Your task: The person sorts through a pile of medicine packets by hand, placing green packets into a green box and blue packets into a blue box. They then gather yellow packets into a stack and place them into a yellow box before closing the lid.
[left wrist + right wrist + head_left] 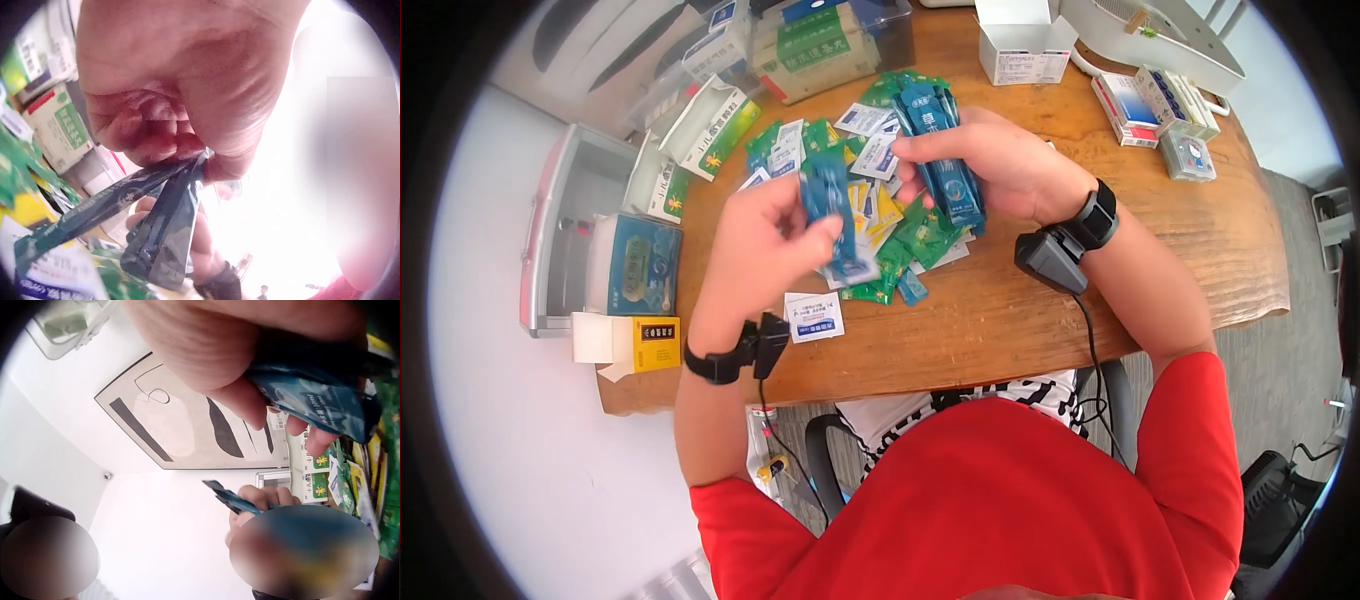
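Observation:
Between thumb and curled fingers, the left hand point(760, 235) pinches blue stick sachets point(830, 215), blurred in the head view; the left wrist view shows two strips point(165, 231) spreading from its fingertips. A thicker bundle of blue sachets point(945, 160) is gripped by the right hand point(1020, 165), thumb across the front. That bundle point(312, 403) also shows in the right wrist view, beneath the palm. Below both hands lies a pile of green packets point(930, 232), yellow packets point(884, 208) and white packets point(876, 155). The two hands are apart.
Open green-and-white boxes point(710, 130), a blue box point(640, 265) and a yellow box point(656, 343) line the left side. A clear bin point(890, 40) stands behind the pile. An open white box point(1025, 55) and small cartons point(1125, 105) are at the back right. One white sachet point(813, 316) lies nearer the front.

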`<state>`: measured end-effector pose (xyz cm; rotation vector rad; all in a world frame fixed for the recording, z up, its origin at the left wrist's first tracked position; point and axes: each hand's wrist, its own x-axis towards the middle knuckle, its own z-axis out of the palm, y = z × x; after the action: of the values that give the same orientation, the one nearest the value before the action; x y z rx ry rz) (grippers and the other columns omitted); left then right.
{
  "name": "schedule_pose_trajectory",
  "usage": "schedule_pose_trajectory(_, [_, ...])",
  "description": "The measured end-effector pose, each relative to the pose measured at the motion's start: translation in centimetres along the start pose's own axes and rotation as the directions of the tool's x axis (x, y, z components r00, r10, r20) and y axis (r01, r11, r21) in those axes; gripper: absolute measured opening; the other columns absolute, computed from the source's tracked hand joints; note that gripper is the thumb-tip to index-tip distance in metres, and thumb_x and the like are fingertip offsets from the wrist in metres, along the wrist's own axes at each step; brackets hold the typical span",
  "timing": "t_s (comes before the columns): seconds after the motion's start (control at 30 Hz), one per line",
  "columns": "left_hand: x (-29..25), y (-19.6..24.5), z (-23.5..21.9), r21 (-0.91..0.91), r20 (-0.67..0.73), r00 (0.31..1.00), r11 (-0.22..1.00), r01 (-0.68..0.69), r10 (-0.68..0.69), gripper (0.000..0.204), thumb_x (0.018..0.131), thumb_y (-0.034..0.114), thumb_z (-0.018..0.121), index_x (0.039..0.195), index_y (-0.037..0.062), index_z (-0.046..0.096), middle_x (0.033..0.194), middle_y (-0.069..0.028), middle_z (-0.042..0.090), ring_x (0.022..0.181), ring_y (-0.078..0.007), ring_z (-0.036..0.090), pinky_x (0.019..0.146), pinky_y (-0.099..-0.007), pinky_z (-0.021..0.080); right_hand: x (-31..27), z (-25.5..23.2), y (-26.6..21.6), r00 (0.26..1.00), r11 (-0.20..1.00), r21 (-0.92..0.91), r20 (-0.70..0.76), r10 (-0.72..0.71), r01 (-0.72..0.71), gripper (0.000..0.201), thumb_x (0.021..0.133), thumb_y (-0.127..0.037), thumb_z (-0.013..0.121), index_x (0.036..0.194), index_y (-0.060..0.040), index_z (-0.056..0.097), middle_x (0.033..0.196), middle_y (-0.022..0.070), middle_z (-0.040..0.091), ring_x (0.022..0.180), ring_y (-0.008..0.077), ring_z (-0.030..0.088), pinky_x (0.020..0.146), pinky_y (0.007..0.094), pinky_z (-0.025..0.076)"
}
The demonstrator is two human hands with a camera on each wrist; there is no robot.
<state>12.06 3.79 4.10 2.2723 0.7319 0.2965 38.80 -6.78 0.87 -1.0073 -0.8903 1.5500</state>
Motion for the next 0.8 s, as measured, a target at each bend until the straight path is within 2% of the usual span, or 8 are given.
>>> schedule_pose_trajectory(0.07, [1.8,1.1,1.5,-0.597,-0.122,0.993,0.799,-0.070,-0.004,0.014,0.097,0.010,0.076,0.104,-0.0019,0.073,0.090,0.0035,0.071,0.078,-0.0032,0.057,0.066,-0.0249,0.046,0.0,0.5,0.1,0.998,0.998,0.053,-0.065,-0.021,0.025,0.017,0.104,-0.020,0.074,0.107,-0.0034,0.072,0.093,0.0054,0.074,0.085,0.0160,0.073,0.077,0.0321,0.060])
schedule_pose_trajectory(0.1, [2.5,0.6,1.2,-0.591,-0.079,0.996,0.804,-0.075,0.035,0.023,0.101,0.011,0.072,0.119,-0.0030,0.073,0.102,0.0030,0.073,0.083,-0.0030,0.059,0.071,-0.0216,0.046,0.1,0.5,0.2,0.997,0.999,0.044,-0.067,-0.026,0.029,0.017,0.104,-0.020,0.074,0.107,-0.0034,0.072,0.093,0.0054,0.074,0.085,0.0160,0.073,0.077,0.0321,0.060])
schedule_pose_trajectory(0.2, [5.1,0.4,2.2,-0.685,-0.122,0.992,0.720,-0.110,0.035,0.022,0.103,0.016,0.070,0.117,0.0006,0.074,0.097,0.0038,0.072,0.079,-0.0021,0.056,0.069,-0.0213,0.044,0.2,0.5,0.2,0.989,0.994,0.041,-0.115,-0.094,0.099,0.018,0.106,-0.021,0.072,0.112,-0.0037,0.073,0.098,0.0049,0.075,0.093,0.0150,0.072,0.082,0.0321,0.059])
schedule_pose_trajectory(0.33, [7.9,0.4,3.2,-0.830,-0.105,0.993,0.554,-0.058,-0.052,0.014,0.104,0.019,0.067,0.105,0.0065,0.073,0.083,0.0069,0.064,0.068,-0.0027,0.045,0.064,-0.0226,0.037,0.1,0.4,-0.1,0.990,0.988,0.100,-0.085,-0.113,0.121,0.023,0.108,-0.024,0.071,0.118,-0.0034,0.075,0.106,0.0041,0.077,0.097,0.0135,0.072,0.085,0.0307,0.058])
schedule_pose_trajectory(0.5, [9.5,0.2,3.4,-0.857,-0.058,0.996,0.515,-0.015,-0.068,0.019,0.105,0.025,0.066,0.090,0.0138,0.061,0.072,0.0090,0.051,0.064,-0.0034,0.045,0.061,-0.0235,0.038,0.2,0.3,-0.3,0.995,0.984,0.154,-0.073,-0.074,0.085,0.028,0.107,-0.026,0.073,0.124,-0.0038,0.074,0.111,0.0043,0.078,0.097,0.0133,0.073,0.086,0.0313,0.059])
schedule_pose_trajectory(0.6, [10.1,0.9,4.1,-0.885,-0.031,0.998,0.465,0.001,-0.061,0.019,0.105,0.025,0.066,0.091,0.0129,0.064,0.076,0.0073,0.057,0.066,-0.0046,0.052,0.063,-0.0240,0.044,0.5,-0.2,-0.2,0.995,0.985,0.154,-0.070,-0.073,0.083,0.028,0.106,-0.025,0.074,0.125,-0.0041,0.073,0.111,0.0042,0.078,0.096,0.0137,0.074,0.086,0.0318,0.059])
schedule_pose_trajectory(0.73, [10.3,1.5,4.9,-0.837,-0.053,0.995,0.547,0.004,-0.089,0.022,0.107,0.027,0.065,0.109,0.0062,0.070,0.091,0.0012,0.071,0.076,-0.0093,0.070,0.065,-0.0278,0.060,0.9,-0.1,0.1,0.988,0.986,0.155,-0.148,-0.033,0.057,0.027,0.104,-0.020,0.077,0.125,-0.0046,0.072,0.112,0.0037,0.078,0.096,0.0143,0.073,0.086,0.0325,0.060])
schedule_pose_trajectory(0.8, [9.9,1.8,5.4,-0.889,-0.018,0.993,0.457,0.037,-0.117,0.024,0.108,0.024,0.066,0.119,0.0040,0.072,0.107,0.0004,0.073,0.097,-0.0070,0.065,0.087,-0.0262,0.052,0.8,0.3,-0.1,0.988,0.987,0.156,-0.152,-0.009,0.033,0.026,0.103,-0.019,0.077,0.125,-0.0049,0.072,0.113,0.0037,0.077,0.096,0.0143,0.073,0.085,0.0325,0.060])
